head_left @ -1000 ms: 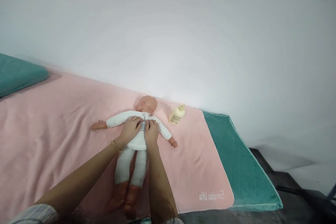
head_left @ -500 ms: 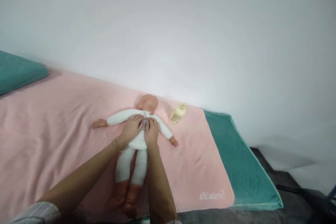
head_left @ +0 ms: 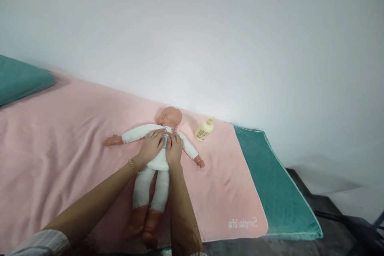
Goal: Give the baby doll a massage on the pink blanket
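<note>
A baby doll (head_left: 158, 163) with a white cloth body lies stretched out on a pink blanket (head_left: 222, 192), its arms spread and its head toward the wall. My left hand (head_left: 152, 145) rests flat on the left side of its upper torso, fingers slightly apart. On the right side of the torso lies my right hand (head_left: 174, 147), its fingers also spread over the cloth. A narrow gap separates the two hands, with a greyish patch showing between them. Beside the doll's head stands a pale yellow bottle (head_left: 204, 129), touched by neither hand.
A teal pillow (head_left: 24, 78) lies at the far left. Teal bedding (head_left: 270, 184) shows beyond the blanket's right edge. A white wall (head_left: 192, 40) rises behind the bed. Dark items and a cable (head_left: 330, 216) are at the lower right.
My hands have moved slightly apart on the doll's torso, and more of the greyish patch shows between them. The doll and bottle appear a little farther right in view.
</note>
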Demonstrator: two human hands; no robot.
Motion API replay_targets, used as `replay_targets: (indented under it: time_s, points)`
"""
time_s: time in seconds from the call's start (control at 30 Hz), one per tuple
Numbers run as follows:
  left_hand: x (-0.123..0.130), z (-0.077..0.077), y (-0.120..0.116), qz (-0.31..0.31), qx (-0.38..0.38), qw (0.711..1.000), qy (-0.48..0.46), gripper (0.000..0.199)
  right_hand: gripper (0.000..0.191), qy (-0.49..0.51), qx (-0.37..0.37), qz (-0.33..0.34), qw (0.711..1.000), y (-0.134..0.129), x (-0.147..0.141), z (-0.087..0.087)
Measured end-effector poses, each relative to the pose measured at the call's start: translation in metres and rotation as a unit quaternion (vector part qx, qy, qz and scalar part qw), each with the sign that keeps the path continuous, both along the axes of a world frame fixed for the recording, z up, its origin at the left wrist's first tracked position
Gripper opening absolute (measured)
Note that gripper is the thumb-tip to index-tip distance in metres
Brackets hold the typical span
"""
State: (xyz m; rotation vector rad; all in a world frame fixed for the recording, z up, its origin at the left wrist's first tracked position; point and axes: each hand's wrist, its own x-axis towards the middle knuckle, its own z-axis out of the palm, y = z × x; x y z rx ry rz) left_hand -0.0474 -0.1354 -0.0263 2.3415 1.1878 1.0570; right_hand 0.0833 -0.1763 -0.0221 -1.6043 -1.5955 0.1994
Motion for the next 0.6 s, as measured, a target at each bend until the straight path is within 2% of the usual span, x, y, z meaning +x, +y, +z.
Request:
replay_targets:
  time_s: [0.23, 0.4, 0.5, 0.6]
  points:
    - [0.002, 0.002, 0.001, 0.0, -0.017, 1.0, -0.01, 0.036, 0.037, -0.014, -0.017, 0.007, 1.0, 0.005, 0.0, 0.001]
    - [0.0, 0.007, -0.002, -0.016, -0.019, 0.998, -0.055, 0.037, 0.037, -0.005, -0.009, 0.004, 1.0, 0.002, 0.001, 0.008]
    - [-0.009, 0.011, -0.013, -0.026, -0.011, 0.996, -0.089, 0.039, 0.038, 0.011, 0.008, -0.018, 1.0, -0.012, 0.002, 0.013]
    - [-0.025, 0.01, -0.034, -0.04, 0.001, 0.993, -0.108, 0.036, 0.037, 0.057, 0.048, -0.034, 0.997, -0.041, 0.002, 0.012]
